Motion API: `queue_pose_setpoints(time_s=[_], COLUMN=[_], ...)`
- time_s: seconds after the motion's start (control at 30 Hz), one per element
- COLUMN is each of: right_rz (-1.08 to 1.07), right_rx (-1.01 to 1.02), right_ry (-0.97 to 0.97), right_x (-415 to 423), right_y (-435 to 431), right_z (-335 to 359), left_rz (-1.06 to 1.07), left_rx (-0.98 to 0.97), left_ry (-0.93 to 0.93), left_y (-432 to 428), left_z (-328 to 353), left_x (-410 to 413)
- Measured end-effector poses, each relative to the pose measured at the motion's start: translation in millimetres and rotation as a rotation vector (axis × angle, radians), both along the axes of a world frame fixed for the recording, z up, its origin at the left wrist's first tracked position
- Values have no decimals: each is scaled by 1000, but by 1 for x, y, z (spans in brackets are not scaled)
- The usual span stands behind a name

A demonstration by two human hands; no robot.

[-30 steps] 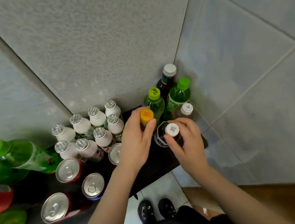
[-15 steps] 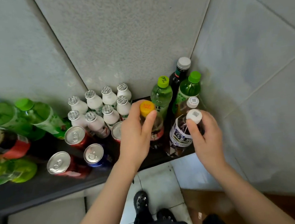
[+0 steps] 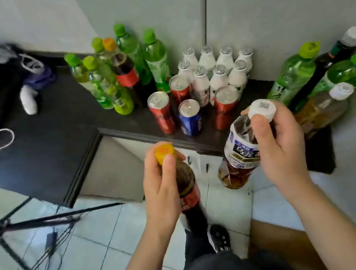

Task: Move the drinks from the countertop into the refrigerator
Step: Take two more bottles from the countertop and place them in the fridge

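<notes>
4 cans [image 3: 189,120] crowd the countertop [image 3: 48,149] front edge; left stretch lies open.

— Cans on the countertop [image 3: 39,137]?
— Four: three red cans [image 3: 161,112], one blue can [image 3: 189,120].
— Small white foil-capped bottles [image 3: 217,81]?
— Eight, in two rows of four.
— Green-capped bottles [image 3: 156,57]?
— Seven in all: five left, two right.
— Held in hand?
— Two: one yellow-capped cola bottle [image 3: 186,185], one white-capped tea bottle [image 3: 239,150].

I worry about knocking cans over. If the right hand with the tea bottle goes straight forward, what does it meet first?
Probably the nearest red can, just ahead of the right hand and tea bottle; depth is unclear.
</notes>
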State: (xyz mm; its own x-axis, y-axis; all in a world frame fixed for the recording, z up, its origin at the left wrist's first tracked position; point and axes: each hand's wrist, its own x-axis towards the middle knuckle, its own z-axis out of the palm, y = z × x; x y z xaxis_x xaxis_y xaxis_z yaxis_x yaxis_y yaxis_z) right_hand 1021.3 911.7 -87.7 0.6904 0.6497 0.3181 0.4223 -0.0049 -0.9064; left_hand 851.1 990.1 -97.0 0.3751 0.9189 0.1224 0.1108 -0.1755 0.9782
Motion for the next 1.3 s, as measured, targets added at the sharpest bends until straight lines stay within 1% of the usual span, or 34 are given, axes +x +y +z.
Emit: queue_pose_setpoints(time_s=[0.07, 0.13, 0.27, 0.37, 0.5, 0.63, 0.7, 0.87, 0.97, 1.03, 1.17, 1.3], right_rz=[121, 262, 566, 733, 918, 1061, 1121, 1243, 1356, 1446, 1625, 1815], right_rx=[-23, -76, -215, -281, -347, -360, -340, -330, -336, -341, -307, -288], right_ry=[101, 158, 184, 206, 171, 49, 1, -11, -47, -76, -85, -92], right_x=[-28, -57, -115, -158, -213, -278, -316, -423, -498, -553, -660, -752], right_y=[6, 8, 5, 5, 4, -2, -8, -46, -79, -101, -153, -209], right_z=[-9, -21, -42, -49, -49, -44, -41, -34, -31, -31, -30, -23], left_rz=[136, 272, 553, 758, 1020, 1262, 1337, 1436, 1493, 1549, 1729, 1952], left_rx=[-45, -97, -123, -161, -200, -200, -196, -162, -94, -44, -1, 48], left_ry=[40, 54, 66, 36, -5, -48, -60, -142, -198, -198, -215, -199], left_y=[-8, -21, -55, -89, -134, -176, -197, -262, -315, -352, -427, -499], left_z=[-10, -18, -20, -19, -24, -35, -39, -35, -30, -27, -28, -26], left_x=[-36, -75, -147, -197, -254, -308, -338, -425, -483, -523, -594, -645])
